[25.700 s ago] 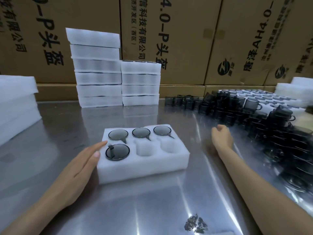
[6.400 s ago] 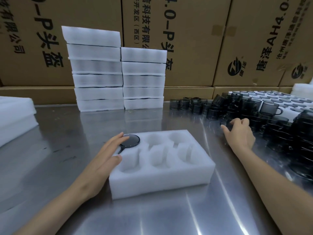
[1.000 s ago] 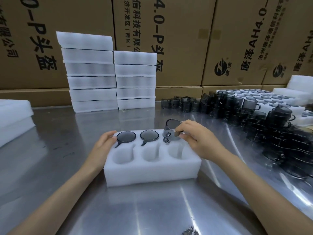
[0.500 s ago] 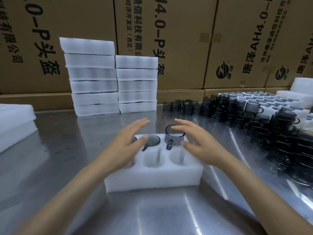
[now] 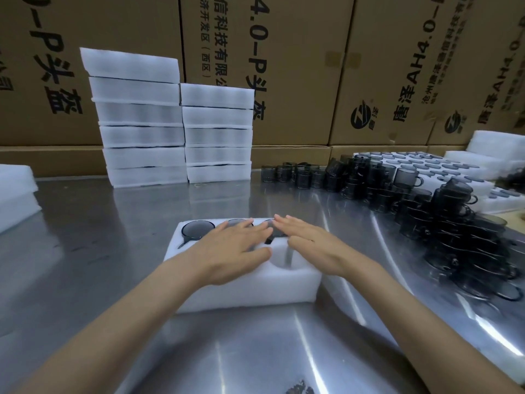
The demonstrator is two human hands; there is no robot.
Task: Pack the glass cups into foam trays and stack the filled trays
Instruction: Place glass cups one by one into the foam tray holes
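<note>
A white foam tray (image 5: 255, 288) lies on the steel table in front of me. Its far row holds three dark glass cups; the left cup (image 5: 197, 229) is plainly seen, the middle and right ones are mostly under my hands. My left hand (image 5: 235, 251) lies flat with straight fingers over the middle cup. My right hand (image 5: 308, 245) lies flat beside it, fingers straight, pressing on the right cup. One near pocket (image 5: 282, 260) shows empty between my hands; the other near pockets are hidden.
Two stacks of filled foam trays (image 5: 176, 120) stand at the back against cardboard boxes. A large heap of loose dark glass cups (image 5: 443, 223) covers the right side. More foam trays (image 5: 14, 194) lie at the far left and the back right.
Both hands have dropped from hovering above the tray onto the far row. The right cup, which stood proud of its pocket, now sits lower under my right hand.
</note>
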